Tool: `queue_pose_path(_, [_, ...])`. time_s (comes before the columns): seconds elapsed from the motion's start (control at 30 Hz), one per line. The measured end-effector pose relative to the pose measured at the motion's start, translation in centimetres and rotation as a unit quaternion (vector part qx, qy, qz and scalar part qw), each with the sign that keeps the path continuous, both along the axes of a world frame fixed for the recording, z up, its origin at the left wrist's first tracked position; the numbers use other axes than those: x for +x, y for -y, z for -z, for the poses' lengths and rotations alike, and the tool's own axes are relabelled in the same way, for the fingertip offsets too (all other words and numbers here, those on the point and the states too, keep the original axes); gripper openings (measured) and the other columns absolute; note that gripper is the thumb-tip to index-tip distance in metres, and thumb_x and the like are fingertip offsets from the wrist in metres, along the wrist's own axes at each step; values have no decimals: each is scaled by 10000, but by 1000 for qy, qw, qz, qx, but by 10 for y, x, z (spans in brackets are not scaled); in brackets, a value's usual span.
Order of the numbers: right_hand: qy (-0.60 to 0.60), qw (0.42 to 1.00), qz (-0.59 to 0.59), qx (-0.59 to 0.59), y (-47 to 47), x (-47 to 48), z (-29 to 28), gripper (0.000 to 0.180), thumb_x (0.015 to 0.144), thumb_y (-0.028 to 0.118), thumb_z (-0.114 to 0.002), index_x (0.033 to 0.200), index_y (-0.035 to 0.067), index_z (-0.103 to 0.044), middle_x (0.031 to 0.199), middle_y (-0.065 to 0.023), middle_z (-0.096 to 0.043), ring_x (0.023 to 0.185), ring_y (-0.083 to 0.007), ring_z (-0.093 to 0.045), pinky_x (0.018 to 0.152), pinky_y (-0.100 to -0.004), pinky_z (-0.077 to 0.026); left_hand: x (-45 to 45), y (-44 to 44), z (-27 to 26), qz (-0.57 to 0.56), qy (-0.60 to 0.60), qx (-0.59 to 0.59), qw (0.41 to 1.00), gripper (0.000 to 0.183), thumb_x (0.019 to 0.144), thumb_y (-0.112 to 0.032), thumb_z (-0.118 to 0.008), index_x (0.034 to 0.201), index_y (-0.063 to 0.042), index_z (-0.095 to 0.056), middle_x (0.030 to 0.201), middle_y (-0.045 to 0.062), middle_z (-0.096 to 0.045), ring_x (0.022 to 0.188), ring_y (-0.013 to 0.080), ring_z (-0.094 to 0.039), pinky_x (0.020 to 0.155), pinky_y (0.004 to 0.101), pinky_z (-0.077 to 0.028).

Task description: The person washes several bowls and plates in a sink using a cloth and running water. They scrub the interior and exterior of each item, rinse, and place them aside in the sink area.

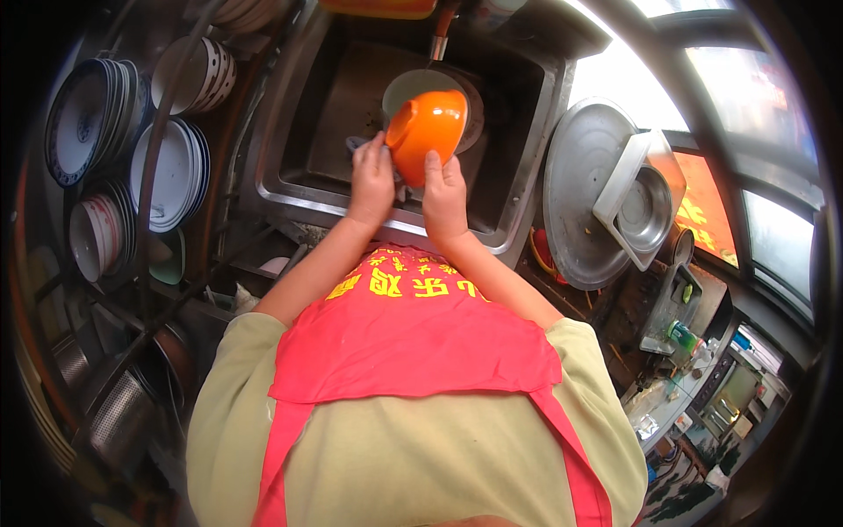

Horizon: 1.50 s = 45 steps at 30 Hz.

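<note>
An orange bowl (431, 135) is tipped on its side over the sink (316, 125), its foot towards the left. My right hand (444, 197) grips it near the lower rim, thumb on the outer wall. At the foot side, the fingers of my left hand (373, 178) press against the bowl. A greyish piece, perhaps a cloth (355, 143), shows beside my left fingers; most of it is hidden. Behind the orange bowl, a pale round bowl (408, 85) lies in the sink beneath the faucet (439, 47), partly covered from view.
On the left, a metal rack (153, 151) holds stacked plates (82, 125) and patterned bowls (197, 76). Right of the sink, a large round metal lid or tray (573, 191) leans beside a rectangular container (625, 197). An orange-red object (379, 6) sits at the sink's far edge.
</note>
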State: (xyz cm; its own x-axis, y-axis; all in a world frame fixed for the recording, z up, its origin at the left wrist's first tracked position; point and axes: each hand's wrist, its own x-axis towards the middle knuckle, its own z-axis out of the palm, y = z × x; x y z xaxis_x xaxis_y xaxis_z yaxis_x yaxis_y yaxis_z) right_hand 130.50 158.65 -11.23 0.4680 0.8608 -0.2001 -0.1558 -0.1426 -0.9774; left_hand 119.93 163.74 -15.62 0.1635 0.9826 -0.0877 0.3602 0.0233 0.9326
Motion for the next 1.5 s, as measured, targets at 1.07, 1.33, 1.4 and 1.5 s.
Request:
queue_pose_path(1.07, [-23,986,-160,-38,16,25,-35,259,1021,236,-490,1113,11,-578,967,-91,-651,864,-135,-610,771,-269,-481,-10,-78,-13,137,132,-250,949,315,955,-271,-539,1062,2,-653,1049,123,-637,979,222,-622,861,319,-486])
queue_pose_path(1.33, [-370,907,193,-56,-17,46,-17,345,1049,290,-355,1170,13,-520,1154,-146,-613,1053,-273,-598,962,-389,-476,-11,-32,-15,82,4,65,995,207,948,-182,-552,1048,-21,-637,1061,151,-618,1008,295,-598,906,355,-461])
queue_pose_path(1.4, [-401,889,210,-63,-20,50,-14,335,1049,287,-357,1153,15,-524,1157,-147,-614,1057,-278,-596,962,-393,-475,-9,-25,-23,74,-22,136,988,167,899,-173,-617,1011,-52,-638,1030,107,-629,996,315,-590,883,395,-457])
queue_pose_path(1.5, [-412,876,240,-73,-23,51,-8,321,1047,289,-375,1136,24,-534,1122,-129,-617,1032,-254,-600,921,-379,-493,-8,-14,-38,83,-57,214,972,179,878,-163,-640,1035,-77,-637,1048,88,-624,1015,289,-582,886,391,-435])
